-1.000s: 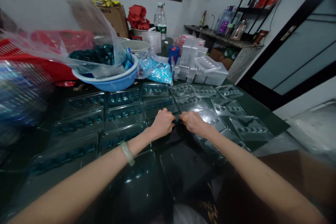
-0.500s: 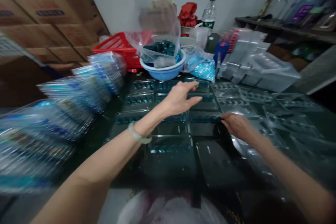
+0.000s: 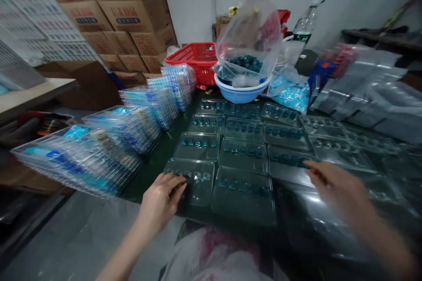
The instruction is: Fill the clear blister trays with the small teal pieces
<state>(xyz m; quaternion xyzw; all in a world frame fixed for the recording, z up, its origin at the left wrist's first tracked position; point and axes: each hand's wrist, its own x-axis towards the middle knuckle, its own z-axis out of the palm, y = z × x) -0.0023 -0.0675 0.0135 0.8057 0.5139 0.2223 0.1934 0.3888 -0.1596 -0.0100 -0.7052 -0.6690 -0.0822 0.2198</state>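
Clear trays [image 3: 244, 210] holding teal pieces [image 3: 243, 128], teal-filled bag [image 3: 253, 48] in blue basin [image 3: 242, 95], left hand [image 3: 161, 195], right hand [image 3: 343, 189], grips unclear

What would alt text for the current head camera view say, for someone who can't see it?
A person's left hand and right hand are at clear plastic trays laid in rows on a dark table, many holding teal pieces. Behind are a blue basin and a red basket; stacks of filled clear packs stand at left.

Packing wkshop: cardboard ctns [image 3: 120, 13] stacked nr wall [image 3: 189, 6], clear plastic trays [image 3: 244, 204] in rows on dk tbl [image 3: 161, 149]
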